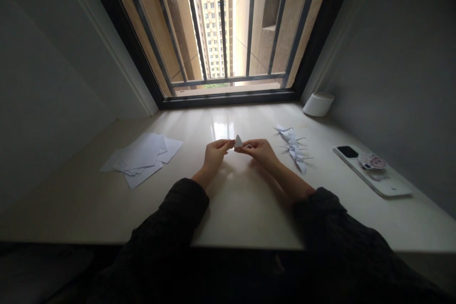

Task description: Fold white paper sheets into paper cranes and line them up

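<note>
A small folded piece of white paper [238, 141] is held up just above the pale desk [231, 199], pinched from both sides. My left hand [214, 153] grips its left edge with thumb and fingers closed. My right hand [257, 149] pinches its right side the same way. Both forearms wear dark sleeves and reach in from the near edge. A loose stack of white paper sheets [142, 157] lies to the left of my hands. Several finished folded paper figures [294, 148] lie to the right of my right hand.
A white phone [372, 170] with a round sticker grip lies face down at the right. A white round container [318, 103] stands at the back right corner. A barred window [224, 33] rises behind the desk, with walls on both sides.
</note>
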Demonstrator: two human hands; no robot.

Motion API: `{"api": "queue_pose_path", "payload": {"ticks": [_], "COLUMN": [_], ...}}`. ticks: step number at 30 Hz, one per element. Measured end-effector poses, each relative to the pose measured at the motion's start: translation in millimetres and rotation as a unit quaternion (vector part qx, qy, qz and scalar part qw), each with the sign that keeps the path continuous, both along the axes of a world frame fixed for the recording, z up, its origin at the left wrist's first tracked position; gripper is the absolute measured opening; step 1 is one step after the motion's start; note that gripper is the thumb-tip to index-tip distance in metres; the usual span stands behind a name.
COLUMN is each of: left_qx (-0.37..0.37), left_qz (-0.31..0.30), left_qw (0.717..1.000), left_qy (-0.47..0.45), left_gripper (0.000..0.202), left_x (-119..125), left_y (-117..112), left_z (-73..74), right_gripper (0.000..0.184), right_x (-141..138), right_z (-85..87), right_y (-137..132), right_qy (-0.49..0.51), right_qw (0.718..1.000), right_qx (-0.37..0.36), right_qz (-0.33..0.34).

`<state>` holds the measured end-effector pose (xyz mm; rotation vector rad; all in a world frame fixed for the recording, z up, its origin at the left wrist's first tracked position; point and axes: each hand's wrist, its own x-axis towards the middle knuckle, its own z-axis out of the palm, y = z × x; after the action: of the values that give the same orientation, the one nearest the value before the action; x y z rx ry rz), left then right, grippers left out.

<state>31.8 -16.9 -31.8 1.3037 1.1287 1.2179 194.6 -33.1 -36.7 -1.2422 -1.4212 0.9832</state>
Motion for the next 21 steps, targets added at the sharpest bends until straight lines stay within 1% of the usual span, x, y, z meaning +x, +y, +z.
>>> {"api": "queue_pose_path", "payload": {"ticks": [7,13,15,21], "left_qx": [0.002,0.024,0.026,0.02], "left_qz": [0.009,0.042,0.051,0.073], "left_qw": [1.0,0.999,0.998,0.996], "left_qy": [-0.005,-0.025,-0.03,-0.04], "left_gripper": [0.029,0.027,0.027,0.031], "left_x": [2,5,6,7], "left_y": [0,-6,-8,-10], "left_z": [-0.9,1.3,2.0,2.7], "right_gripper": [0.037,0.031,0.03,0.031], "right_x": [2,-1,-2,-5], "right_z": [-1.1,2.7,4.5,8.6], "right_y": [0,-1,-1,-1], "right_qy": [-0.017,0.061,0.071,0.058], "right_qw": [1.0,0.997,0.997,0.998], "right_qx": [-0.01,-0.024,-0.025,-0.031], "right_qz": [0.018,0.031,0.027,0.011]}}
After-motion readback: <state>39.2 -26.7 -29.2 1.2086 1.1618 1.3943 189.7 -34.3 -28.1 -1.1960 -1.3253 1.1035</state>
